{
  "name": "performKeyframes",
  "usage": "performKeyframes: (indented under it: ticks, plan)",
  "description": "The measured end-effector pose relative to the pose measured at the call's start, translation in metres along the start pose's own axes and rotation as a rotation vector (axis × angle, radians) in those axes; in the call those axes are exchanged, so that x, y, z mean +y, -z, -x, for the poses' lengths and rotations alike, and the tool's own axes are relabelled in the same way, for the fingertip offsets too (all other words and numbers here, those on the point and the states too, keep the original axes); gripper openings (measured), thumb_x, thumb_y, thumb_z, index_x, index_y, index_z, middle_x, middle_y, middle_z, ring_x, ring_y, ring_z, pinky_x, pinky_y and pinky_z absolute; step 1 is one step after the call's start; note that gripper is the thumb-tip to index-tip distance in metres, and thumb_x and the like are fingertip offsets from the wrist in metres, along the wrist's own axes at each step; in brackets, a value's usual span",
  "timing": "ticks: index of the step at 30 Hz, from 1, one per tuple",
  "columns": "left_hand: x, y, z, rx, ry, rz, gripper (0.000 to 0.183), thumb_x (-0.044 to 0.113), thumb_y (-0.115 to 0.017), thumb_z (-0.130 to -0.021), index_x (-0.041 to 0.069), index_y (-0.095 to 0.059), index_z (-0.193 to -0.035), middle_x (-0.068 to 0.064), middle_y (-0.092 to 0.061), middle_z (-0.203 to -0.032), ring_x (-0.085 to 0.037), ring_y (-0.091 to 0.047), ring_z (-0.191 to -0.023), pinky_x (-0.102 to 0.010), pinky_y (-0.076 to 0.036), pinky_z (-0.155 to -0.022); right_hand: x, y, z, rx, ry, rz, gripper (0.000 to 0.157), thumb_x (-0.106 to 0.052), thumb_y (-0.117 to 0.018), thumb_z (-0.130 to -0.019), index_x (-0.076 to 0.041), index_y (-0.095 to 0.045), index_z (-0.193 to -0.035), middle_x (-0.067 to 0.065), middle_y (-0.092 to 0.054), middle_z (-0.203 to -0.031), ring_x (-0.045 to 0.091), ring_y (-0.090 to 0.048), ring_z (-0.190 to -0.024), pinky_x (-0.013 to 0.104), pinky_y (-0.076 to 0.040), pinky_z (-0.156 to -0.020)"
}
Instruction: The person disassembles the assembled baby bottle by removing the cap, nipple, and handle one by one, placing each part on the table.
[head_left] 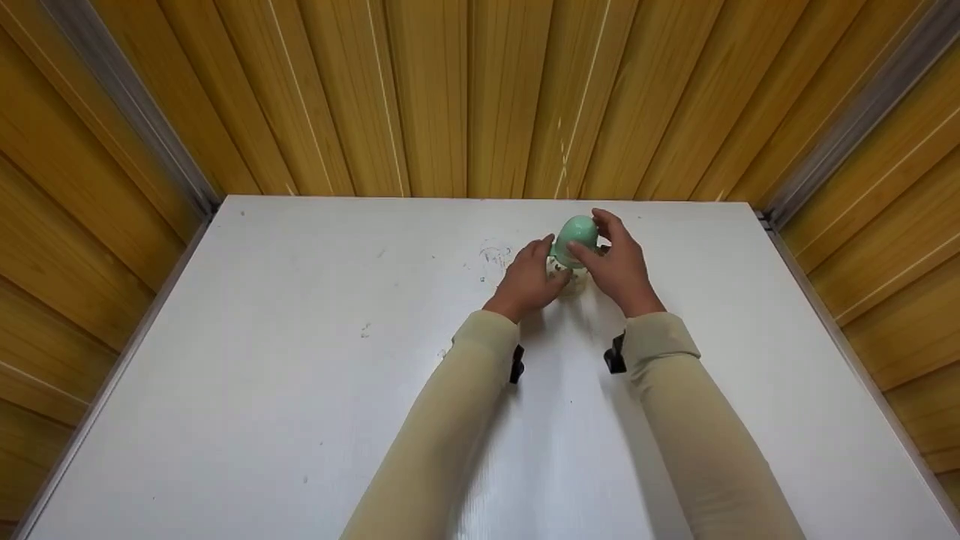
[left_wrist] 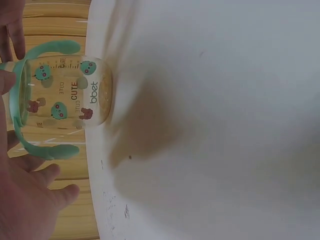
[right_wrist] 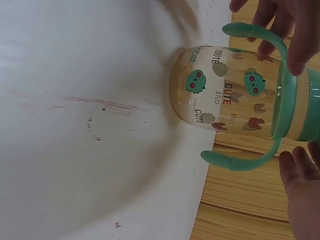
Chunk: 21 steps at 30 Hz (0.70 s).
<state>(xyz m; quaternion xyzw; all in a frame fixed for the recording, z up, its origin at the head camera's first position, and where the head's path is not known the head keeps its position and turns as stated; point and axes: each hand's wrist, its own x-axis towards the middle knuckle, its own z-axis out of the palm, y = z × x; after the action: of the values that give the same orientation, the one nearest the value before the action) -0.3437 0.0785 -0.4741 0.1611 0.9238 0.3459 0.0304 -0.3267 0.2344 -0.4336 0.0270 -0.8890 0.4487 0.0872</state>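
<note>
A clear baby bottle (right_wrist: 235, 90) with cartoon prints, "CUTE" lettering and two green side handles (left_wrist: 57, 152) stands upright on the white table. Its domed green cap (head_left: 579, 231) is on top. From the left, my left hand (head_left: 529, 277) holds the bottle near its collar (right_wrist: 286, 100), with the thumb in front and some fingers spread past a handle. My right hand (head_left: 622, 266) grips the cap from the right, thumb on its near face and a finger on the far side. In the wrist views, parts of both hands are cut off by the frame edge.
The bottle is near the far edge of the white table (head_left: 262, 337). Yellow wood-look panels (head_left: 427, 97) rise behind it and on both sides. Dark scribbles (head_left: 495, 255) mark the tabletop left of the bottle.
</note>
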Motion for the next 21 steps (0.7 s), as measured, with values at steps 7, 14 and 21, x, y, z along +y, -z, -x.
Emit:
performKeyframes:
  ticks: [7, 14, 21]
  plan:
    - [0.002, -0.004, -0.001, -0.004, 0.022, 0.017, 0.067, 0.046, -0.046, -0.088, 0.02, -0.02, -0.145, -0.001, -0.031, -0.146, -0.016, -0.032, -0.134, -0.034, -0.032, -0.107, 0.002, -0.003, -0.002, -0.014, 0.009, -0.008, 0.076, -0.048, -0.063, -0.078, -0.021, -0.028, -0.141, 0.002, -0.037, -0.142, 0.018, -0.037, -0.13, 0.038, -0.036, -0.103]
    - [0.004, -0.01, -0.004, -0.003, 0.044, 0.05, 0.064, 0.045, -0.047, -0.089, 0.022, -0.022, -0.144, -0.003, -0.035, -0.142, -0.015, -0.035, -0.131, -0.034, -0.033, -0.106, 0.005, -0.006, -0.001, -0.014, 0.021, -0.012, 0.072, -0.043, -0.064, -0.08, -0.021, -0.03, -0.14, 0.003, -0.039, -0.141, 0.019, -0.038, -0.129, 0.037, -0.038, -0.102]
    - [0.005, -0.011, -0.005, -0.006, 0.055, 0.083, 0.063, 0.041, -0.049, -0.09, 0.022, -0.022, -0.144, -0.004, -0.036, -0.14, -0.015, -0.036, -0.13, -0.034, -0.033, -0.106, 0.003, -0.007, -0.001, -0.003, 0.027, -0.027, 0.071, -0.04, -0.064, -0.081, -0.019, -0.031, -0.139, 0.006, -0.04, -0.14, 0.02, -0.04, -0.129, 0.037, -0.039, -0.101]
